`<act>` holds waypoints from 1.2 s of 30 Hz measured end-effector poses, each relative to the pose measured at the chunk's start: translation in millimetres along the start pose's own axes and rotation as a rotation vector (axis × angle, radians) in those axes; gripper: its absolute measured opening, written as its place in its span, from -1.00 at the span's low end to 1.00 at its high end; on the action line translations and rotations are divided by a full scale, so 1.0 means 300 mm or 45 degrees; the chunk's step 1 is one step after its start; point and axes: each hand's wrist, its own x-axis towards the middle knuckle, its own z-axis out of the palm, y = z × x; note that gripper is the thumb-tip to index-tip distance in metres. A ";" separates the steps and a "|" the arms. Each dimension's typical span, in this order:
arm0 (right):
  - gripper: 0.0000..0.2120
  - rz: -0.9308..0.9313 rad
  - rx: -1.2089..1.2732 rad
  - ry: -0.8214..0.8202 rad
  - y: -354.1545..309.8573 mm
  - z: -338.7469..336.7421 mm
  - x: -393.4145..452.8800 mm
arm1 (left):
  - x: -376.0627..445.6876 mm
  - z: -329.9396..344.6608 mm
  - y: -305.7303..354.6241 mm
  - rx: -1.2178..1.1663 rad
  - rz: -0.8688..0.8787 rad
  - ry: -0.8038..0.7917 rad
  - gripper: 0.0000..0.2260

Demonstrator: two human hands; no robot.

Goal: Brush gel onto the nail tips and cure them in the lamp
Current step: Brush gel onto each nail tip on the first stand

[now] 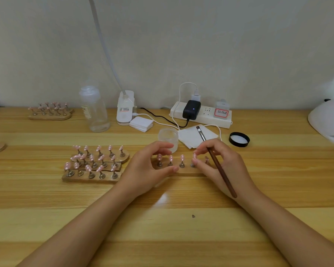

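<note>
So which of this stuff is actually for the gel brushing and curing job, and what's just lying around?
In use:
- brush in the right hand
- nail tip stand, steadied by the left hand
- frosted gel jar
- white curing lamp

Lying about:
- power strip
- clear bottle
- black lid
- cotton pads

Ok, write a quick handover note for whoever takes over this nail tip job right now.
Left hand: fingers curled around the left end of the wooden holder, steadying it.
Right hand: holds the brush, bristle end pointing away, fingertips at the fourth nail tip.
Gel jar open behind the holder; its black lid lies to the right.
White lamp at the far right edge.
Done: cannot tell which tips carry gel.
Left: finish brushing this row, then cure it.
</note>
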 end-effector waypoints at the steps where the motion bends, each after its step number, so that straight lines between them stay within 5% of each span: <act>1: -0.67 -0.003 0.000 0.000 0.002 -0.001 0.000 | 0.000 0.000 -0.001 0.004 -0.003 0.001 -0.57; 23: -0.76 0.110 -0.012 -0.224 0.041 -0.076 -0.002 | 0.001 0.001 -0.017 0.012 -0.016 -0.020 -0.57; 36: -0.73 0.202 0.078 -0.057 0.065 -0.071 0.004 | 0.003 0.005 -0.028 -0.001 0.029 -0.001 -0.58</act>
